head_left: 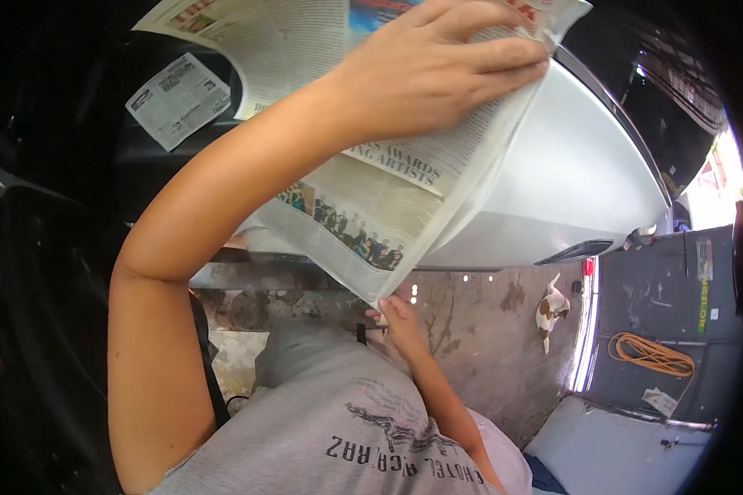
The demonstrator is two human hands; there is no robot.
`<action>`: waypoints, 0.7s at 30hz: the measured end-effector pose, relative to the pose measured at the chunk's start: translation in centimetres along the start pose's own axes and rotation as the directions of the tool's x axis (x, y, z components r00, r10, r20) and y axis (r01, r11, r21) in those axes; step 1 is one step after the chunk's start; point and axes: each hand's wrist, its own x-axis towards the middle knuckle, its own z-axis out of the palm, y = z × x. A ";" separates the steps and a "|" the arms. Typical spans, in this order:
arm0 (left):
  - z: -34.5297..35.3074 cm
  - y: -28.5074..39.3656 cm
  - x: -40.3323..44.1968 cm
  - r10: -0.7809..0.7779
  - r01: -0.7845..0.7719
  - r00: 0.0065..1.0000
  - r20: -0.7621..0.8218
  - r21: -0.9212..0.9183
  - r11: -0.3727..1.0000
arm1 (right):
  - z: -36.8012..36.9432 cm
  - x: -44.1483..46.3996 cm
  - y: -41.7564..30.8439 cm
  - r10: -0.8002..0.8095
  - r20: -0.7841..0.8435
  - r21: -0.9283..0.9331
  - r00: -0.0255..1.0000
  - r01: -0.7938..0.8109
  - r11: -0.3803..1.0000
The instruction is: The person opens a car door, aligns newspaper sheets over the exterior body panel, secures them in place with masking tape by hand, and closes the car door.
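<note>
A large newspaper (404, 214), printed with columns of text and a group photo, slants across the upper middle. My left hand (462, 70) reaches over it from the left, fingers bent around its upper right edge. At the paper's lower corner, my right hand (398, 320) pinches the sheet between thumb and fingers, close to my grey shirt (330, 412). The newspaper's underside is hidden. A smaller printed sheet (179, 101) lies apart on a dark surface at the upper left.
A silver car body panel (553, 165) lies just right of the newspaper. On the concrete floor (487, 346) is a white and brown dog (551, 312). An orange coiled cord (652, 355) hangs on the grey panel (636, 289) at the right.
</note>
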 end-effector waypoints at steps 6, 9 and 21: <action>0.1 0.9 -2.0 -0.070 0.071 0.992 -0.103 0.010 0.997 | 0.1 -0.4 -0.9 0.029 -0.028 0.001 0.999 -0.029 1.000; -0.2 2.4 -2.3 -0.147 0.149 0.987 -0.061 0.033 0.988 | 0.0 -0.5 -0.7 0.008 0.015 0.034 1.000 -0.009 0.999; 1.4 0.4 -2.3 -0.083 0.078 0.996 -0.030 -0.138 0.987 | -1.8 -0.5 -0.6 0.060 0.087 -0.251 0.994 -0.037 0.967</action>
